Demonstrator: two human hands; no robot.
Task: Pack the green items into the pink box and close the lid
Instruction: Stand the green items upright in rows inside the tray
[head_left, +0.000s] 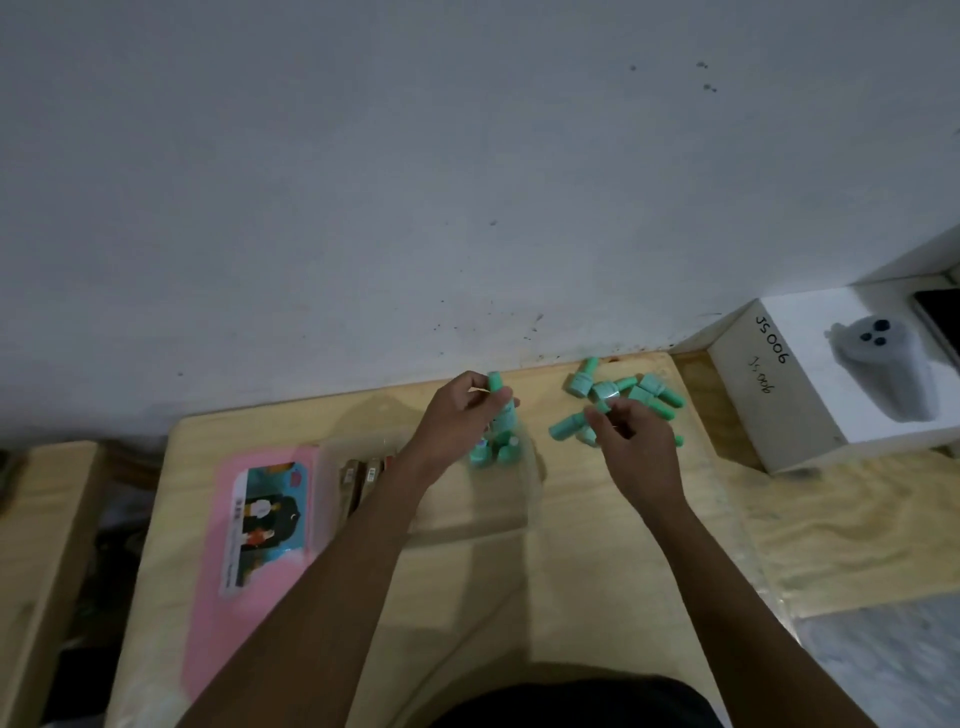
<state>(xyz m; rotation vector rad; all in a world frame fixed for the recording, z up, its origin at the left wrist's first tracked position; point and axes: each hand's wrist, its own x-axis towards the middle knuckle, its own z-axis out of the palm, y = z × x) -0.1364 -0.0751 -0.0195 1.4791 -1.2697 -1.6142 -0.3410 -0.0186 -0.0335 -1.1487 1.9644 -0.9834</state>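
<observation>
Hands both grasp: the left hand (457, 421) pinches a green bottle (496, 383) at frame centre, and the right hand (634, 441) pinches a second bottle (603, 406) beside the loose pile (649, 392). The pink box (260, 525) lies open at lower left. A fingertip slip would likely topple the standing bottles (493, 451).

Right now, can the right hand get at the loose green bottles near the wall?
Probably yes: the right hand is right among the loose green bottles, with nothing between them, though it seems to pinch one.
</observation>
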